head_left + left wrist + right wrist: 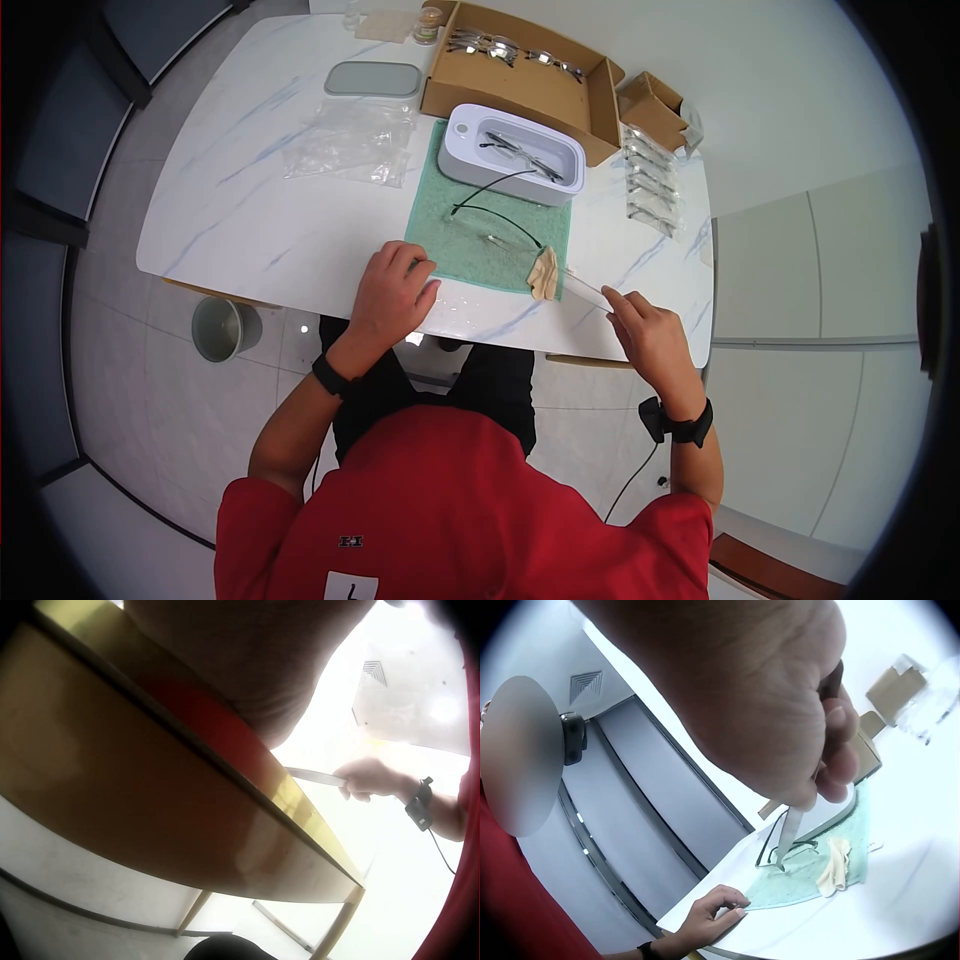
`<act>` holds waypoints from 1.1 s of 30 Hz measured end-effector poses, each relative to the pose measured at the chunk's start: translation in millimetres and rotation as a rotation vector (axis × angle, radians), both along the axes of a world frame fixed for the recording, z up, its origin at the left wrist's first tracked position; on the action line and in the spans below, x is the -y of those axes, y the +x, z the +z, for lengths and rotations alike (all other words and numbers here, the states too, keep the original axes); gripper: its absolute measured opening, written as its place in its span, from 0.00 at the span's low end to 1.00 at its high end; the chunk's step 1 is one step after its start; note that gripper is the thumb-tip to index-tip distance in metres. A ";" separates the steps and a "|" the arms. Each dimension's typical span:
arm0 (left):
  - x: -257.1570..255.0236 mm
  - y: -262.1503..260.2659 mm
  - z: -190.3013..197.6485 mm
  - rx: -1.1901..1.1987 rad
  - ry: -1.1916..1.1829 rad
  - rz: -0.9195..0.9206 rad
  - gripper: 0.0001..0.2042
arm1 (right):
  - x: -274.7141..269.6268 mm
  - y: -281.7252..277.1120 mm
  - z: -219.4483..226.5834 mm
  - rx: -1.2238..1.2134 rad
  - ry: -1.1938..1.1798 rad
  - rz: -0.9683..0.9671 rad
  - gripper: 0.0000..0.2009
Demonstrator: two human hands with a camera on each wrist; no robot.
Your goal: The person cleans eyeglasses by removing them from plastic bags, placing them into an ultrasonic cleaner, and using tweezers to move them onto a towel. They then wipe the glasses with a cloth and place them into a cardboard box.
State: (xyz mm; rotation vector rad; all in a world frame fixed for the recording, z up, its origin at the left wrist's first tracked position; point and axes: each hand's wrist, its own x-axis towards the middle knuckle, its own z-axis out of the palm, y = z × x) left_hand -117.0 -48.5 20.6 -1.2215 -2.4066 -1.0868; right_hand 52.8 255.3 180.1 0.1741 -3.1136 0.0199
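Note:
My right hand grips a slim, pale, flat tool that tapers toward its far end; its exact kind is unclear. In the right wrist view the tool points down toward eyeglasses and overlaps them. These eyeglasses have thin dark temples and lie on a green towel. A crumpled beige cloth is beside them, at the towel's front right. My left hand rests at the table's front edge by the towel's left corner, fingers loosely bent and holding nothing.
Behind the eyeglasses, a lavender cleaning basin holds another pair. Farther back, a cardboard tray contains several glasses. Bagged glasses lie at right by a small box. Plastic bags and a grey lid are at left.

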 end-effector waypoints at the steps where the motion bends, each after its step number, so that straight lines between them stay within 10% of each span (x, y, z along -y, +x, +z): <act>1: 0.2 0.0 -0.1 -0.002 -0.001 0.001 0.12 | -0.8 0.8 1.1 -0.006 0.000 -0.008 0.18; 33: -1.2 0.2 -1.2 -0.026 -0.016 0.012 0.11 | -25.3 26.4 37.7 -0.086 -0.164 -0.197 0.17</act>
